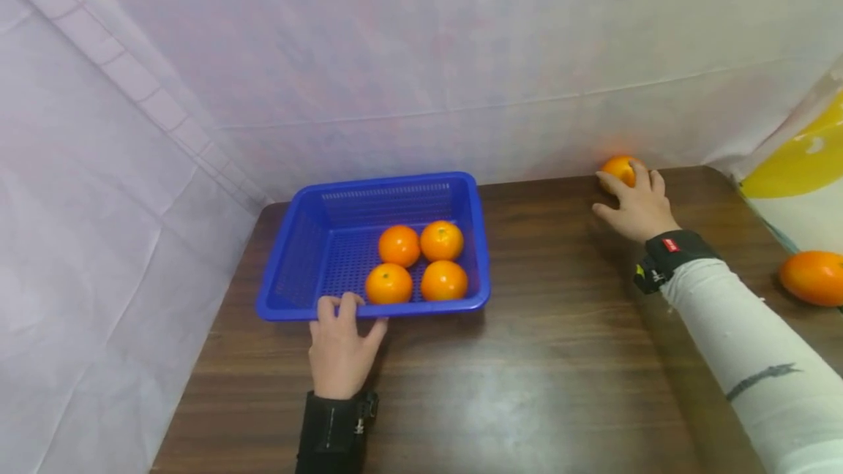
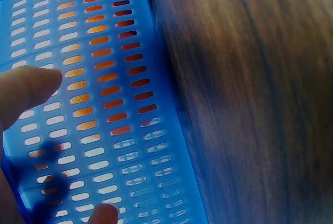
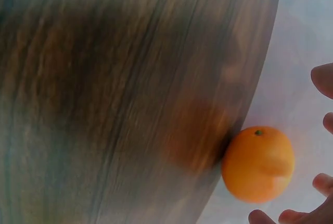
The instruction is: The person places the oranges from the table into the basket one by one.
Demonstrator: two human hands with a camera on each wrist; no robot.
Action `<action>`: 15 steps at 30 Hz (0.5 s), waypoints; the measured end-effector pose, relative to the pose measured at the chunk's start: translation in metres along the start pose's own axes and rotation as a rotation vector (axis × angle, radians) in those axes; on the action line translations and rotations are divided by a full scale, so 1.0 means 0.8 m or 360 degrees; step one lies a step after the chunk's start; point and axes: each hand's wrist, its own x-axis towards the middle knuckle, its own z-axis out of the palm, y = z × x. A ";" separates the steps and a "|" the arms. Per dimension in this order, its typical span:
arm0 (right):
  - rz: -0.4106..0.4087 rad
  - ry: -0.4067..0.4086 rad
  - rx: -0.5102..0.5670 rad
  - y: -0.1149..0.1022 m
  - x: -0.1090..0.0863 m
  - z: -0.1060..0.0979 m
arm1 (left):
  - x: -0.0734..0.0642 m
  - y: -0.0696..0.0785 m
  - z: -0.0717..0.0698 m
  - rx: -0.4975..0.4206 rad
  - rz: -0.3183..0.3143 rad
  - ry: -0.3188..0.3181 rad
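In the head view my left hand [image 1: 342,353] grips the near rim of a blue plastic basket [image 1: 290,262], fingers hooked over the edge and thumb on the outside. The left wrist view shows the thumb [image 2: 31,88] against the slotted basket wall [image 2: 104,177]. Several oranges [image 1: 398,246] lie grouped in the basket's right half, and their colour comes through the slots. At the table's far edge, my right hand [image 1: 639,207] reaches over a single orange [image 1: 619,169] with spread fingers. The right wrist view has that orange [image 3: 257,164] apart from the fingertips [image 3: 323,184].
The brown wooden table [image 1: 527,386] ends at a pale cloth backdrop [image 1: 461,42]. Another orange-coloured fruit [image 1: 813,278] sits at the right, beyond the right forearm. Above it hangs a shiny yellow object [image 1: 800,156], cut off by the frame.
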 end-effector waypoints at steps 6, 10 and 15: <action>0.0044 -0.0041 0.0028 0.013 0.002 0.004 | -0.002 0.001 0.001 0.0012 -0.0014 -0.0001; 0.0065 -0.0062 0.0030 0.019 0.007 0.007 | -0.003 0.001 0.000 0.0031 -0.0039 -0.0018; 0.0069 -0.0051 0.0013 0.027 0.017 0.007 | -0.001 0.003 -0.002 0.0021 -0.0047 -0.0024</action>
